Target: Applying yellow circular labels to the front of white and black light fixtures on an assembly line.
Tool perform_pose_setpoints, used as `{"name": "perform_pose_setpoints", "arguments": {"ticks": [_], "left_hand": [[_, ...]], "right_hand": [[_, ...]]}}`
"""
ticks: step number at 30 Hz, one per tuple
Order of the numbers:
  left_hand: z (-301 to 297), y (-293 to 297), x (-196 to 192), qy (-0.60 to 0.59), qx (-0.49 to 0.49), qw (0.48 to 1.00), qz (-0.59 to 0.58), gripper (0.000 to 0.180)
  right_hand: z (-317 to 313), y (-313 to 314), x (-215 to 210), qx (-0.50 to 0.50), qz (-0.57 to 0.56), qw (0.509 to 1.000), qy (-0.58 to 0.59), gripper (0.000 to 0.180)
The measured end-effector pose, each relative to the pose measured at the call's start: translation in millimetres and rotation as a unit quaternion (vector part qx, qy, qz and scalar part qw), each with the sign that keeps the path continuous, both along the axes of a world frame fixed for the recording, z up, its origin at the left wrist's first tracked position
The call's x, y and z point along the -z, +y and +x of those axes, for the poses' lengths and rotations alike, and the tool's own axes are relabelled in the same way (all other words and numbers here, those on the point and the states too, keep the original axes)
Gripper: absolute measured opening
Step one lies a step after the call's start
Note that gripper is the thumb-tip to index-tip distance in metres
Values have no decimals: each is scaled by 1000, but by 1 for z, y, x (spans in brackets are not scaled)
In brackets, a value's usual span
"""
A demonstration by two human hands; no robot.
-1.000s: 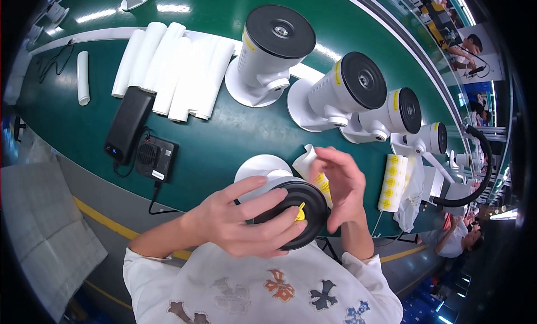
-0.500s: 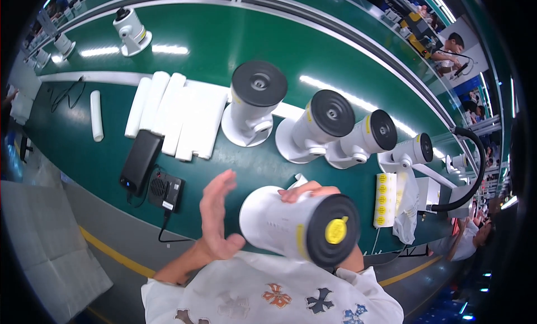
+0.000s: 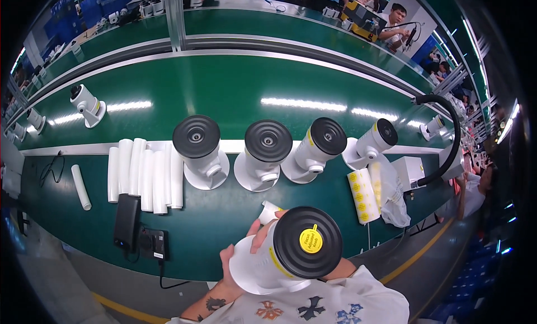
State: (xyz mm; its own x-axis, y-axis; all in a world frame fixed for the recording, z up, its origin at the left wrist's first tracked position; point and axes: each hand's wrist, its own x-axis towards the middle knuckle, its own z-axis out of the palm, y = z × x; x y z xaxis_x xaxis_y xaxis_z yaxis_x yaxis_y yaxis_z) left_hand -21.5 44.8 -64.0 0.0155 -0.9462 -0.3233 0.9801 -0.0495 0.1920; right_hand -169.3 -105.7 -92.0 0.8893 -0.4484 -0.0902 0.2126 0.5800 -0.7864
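I hold a white cylindrical camera close to my chest, tilted so its black ridged end points up and to the right. A round yellow sticker with a small tab sits on that end. At the round white base, my left hand grips the edge, its fingers partly hidden. My right hand is mostly behind the camera; a little of it shows past the black end, and its forearm comes in from the right. Just beyond the fingers lies a small curled white piece.
Several similar cameras stand in a row along the white ledge. Left are white tubes, a black power unit and a small black box with cables. A yellow sticker roll, plastic bag and black flexible hose are right.
My left hand, raised and open beside the camera before, now grips its base. The camera has turned, its black end swinging upward and left. My view has tilted up toward the far benches.
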Motion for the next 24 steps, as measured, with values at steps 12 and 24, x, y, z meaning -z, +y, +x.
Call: {"name": "perform_pose_setpoints", "arguments": {"ticks": [12, 24], "left_hand": [[62, -17, -16, -146, 242, 957, 70, 60], [52, -37, -21, -303, 186, 934, 30, 67]], "right_hand": [[44, -27, -152, -311, -474, 774, 283, 76], [23, -44, -155, -244, -682, 617, 308, 71]]}}
